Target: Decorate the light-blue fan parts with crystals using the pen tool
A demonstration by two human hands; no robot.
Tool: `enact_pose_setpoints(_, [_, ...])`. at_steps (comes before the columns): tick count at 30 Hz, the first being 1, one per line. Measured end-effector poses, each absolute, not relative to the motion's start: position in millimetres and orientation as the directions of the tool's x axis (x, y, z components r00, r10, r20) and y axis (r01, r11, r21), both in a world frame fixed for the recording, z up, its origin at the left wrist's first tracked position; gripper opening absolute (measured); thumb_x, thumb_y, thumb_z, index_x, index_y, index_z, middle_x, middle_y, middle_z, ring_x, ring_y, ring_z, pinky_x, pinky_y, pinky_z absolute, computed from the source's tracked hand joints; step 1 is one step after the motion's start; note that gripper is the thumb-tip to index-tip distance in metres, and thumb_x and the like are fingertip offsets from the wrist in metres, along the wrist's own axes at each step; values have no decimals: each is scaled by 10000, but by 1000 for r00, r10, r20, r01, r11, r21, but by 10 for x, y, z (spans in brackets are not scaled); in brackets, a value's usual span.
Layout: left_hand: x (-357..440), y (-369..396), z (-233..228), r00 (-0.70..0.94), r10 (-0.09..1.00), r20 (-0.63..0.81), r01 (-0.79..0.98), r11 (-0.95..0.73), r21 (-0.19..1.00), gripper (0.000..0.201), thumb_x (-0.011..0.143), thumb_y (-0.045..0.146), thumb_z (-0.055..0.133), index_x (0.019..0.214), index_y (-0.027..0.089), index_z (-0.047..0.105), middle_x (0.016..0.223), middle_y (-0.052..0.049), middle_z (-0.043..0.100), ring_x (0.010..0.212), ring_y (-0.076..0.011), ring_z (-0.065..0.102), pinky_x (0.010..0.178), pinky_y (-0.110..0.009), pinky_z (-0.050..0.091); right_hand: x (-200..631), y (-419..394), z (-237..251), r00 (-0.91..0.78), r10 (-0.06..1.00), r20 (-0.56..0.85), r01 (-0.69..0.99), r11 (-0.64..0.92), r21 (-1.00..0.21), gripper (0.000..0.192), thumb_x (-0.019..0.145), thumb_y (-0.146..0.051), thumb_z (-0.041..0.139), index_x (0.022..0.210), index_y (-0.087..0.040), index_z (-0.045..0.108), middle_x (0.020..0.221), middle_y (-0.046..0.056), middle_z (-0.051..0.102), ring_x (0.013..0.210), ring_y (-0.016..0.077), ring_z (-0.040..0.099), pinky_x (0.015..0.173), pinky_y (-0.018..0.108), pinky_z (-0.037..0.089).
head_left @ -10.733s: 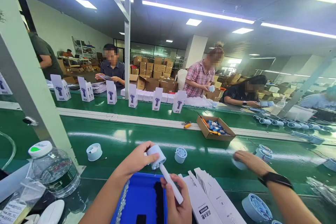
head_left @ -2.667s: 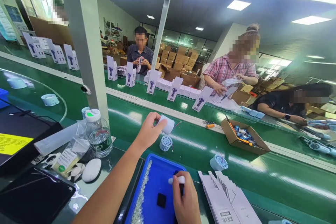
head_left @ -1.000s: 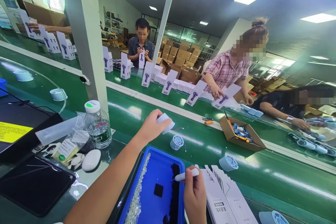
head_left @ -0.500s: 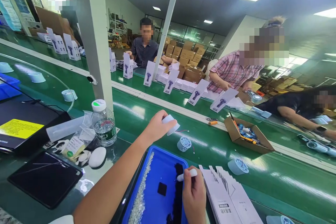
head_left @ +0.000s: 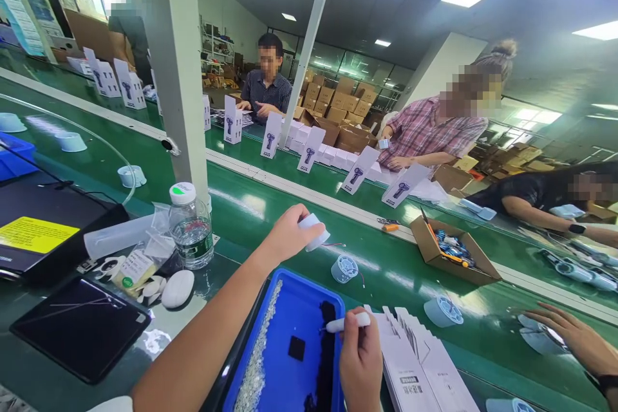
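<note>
My left hand (head_left: 288, 234) is closed around a pale blue plastic fan housing (head_left: 316, 237), holding it above the green belt (head_left: 251, 225). A thin wire sticks out from its right side. My right hand (head_left: 361, 360) grips a white pen-shaped tool (head_left: 344, 324), its tip pointing left over the blue tray (head_left: 277, 370). Small black pieces (head_left: 326, 347) line the tray's right side, and clear bits (head_left: 255, 360) run along its left. A single black square (head_left: 297, 348) lies between them. Past the tray, another fan housing (head_left: 344, 268) rests on the belt with its wire trailing.
Flat printed cartons (head_left: 415, 367) lie right of the tray. A co-worker's hand (head_left: 574, 335) touches a housing at far right. A cardboard box (head_left: 454, 251) of tools stands beyond the belt. To the left are a water bottle (head_left: 192, 228), a tablet (head_left: 80, 328) and a post (head_left: 176, 71).
A co-worker's hand has come in at the right with a housing. The belt's housings have shifted slightly right. My right hand has moved slightly with the pen-shaped tool; my left is nearly still.
</note>
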State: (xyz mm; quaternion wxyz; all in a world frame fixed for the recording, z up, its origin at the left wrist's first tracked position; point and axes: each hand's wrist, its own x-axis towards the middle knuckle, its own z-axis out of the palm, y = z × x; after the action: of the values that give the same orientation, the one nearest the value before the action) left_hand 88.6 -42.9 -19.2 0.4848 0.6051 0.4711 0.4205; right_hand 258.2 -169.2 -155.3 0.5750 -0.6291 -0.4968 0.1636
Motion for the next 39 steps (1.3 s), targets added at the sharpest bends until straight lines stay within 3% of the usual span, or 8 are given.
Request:
enact_pose_setpoints(5, [886, -422, -226, 218, 975, 48, 182, -89, 979, 260, 723, 401, 611, 705, 210, 434, 709, 32, 466, 638, -123, 453, 540, -240, 368, 2497, -1685, -1460, 433, 810, 395, 452, 184, -873, 173, 778, -510, 610, 690, -362, 590, 602, 38, 572, 554, 237, 539, 502, 408, 468])
enact_pose_setpoints(15, [902, -381, -323, 271, 960, 73, 197, -130, 972, 280, 736, 434, 605, 727, 215, 430, 716, 26, 476, 659, -135, 466, 554, -248, 369, 2375, -1627, -1370, 354, 886, 299, 331, 180, -926, 184, 754, -454, 652, 658, -320, 570, 618, 31, 558, 569, 232, 550, 485, 368, 437])
enact_pose_setpoints(20, [914, -420, -287, 286, 956, 70, 191, -128, 973, 289, 722, 423, 620, 714, 213, 421, 692, 31, 486, 643, -133, 473, 558, -248, 363, 2365, -1686, -1379, 380, 873, 306, 305, 194, -932, 149, 784, -487, 600, 757, -340, 610, 662, 45, 596, 573, 240, 559, 489, 376, 452])
enact_pose_setpoints(26, [930, -377, -351, 306, 952, 21, 184, -81, 980, 266, 689, 390, 633, 720, 198, 451, 700, 34, 494, 656, -129, 463, 583, -250, 355, 2227, -1791, -1419, 67, 935, 348, 301, 314, -901, 172, 820, -413, 599, 750, -260, 632, 636, 13, 608, 554, 179, 565, 523, 299, 485])
enact_pose_setpoints(28, [952, -331, -421, 320, 947, 11, 176, -71, 982, 268, 656, 374, 657, 720, 187, 475, 690, 35, 497, 658, -127, 461, 593, -248, 355, 2214, -1791, -1423, 135, 904, 406, 279, 359, -891, 156, 847, -373, 587, 809, -230, 638, 699, 17, 647, 619, 172, 615, 561, 276, 509])
enact_pose_setpoints(31, [1002, -271, -526, 350, 936, -42, 110, 4, 994, 319, 626, 413, 681, 755, 174, 514, 706, 25, 529, 657, -127, 482, 595, -247, 366, 2259, -1779, -1412, 421, 789, 447, 147, 427, -892, 154, 885, -353, 560, 942, -217, 602, 889, 40, 682, 766, 184, 682, 659, 296, 557])
enact_pose_setpoints(34, [1059, -255, -569, 382, 913, -144, 52, 134, 990, 406, 625, 498, 680, 803, 160, 539, 750, 5, 559, 659, -126, 502, 610, -259, 395, 2318, -1763, -1384, 570, 746, 345, 14, 410, -912, 193, 884, -369, 569, 983, -204, 559, 1021, 67, 667, 832, 202, 705, 766, 355, 565])
enact_pose_setpoints(39, [1119, -302, -532, 448, 881, -151, 23, 158, 987, 421, 624, 514, 707, 751, 166, 505, 706, 26, 533, 640, -110, 493, 622, -254, 415, 2342, -1722, -1350, 587, 791, 174, -52, 250, -967, 329, 877, -449, 550, 1061, -176, 543, 1022, 105, 692, 942, 236, 689, 839, 386, 541])
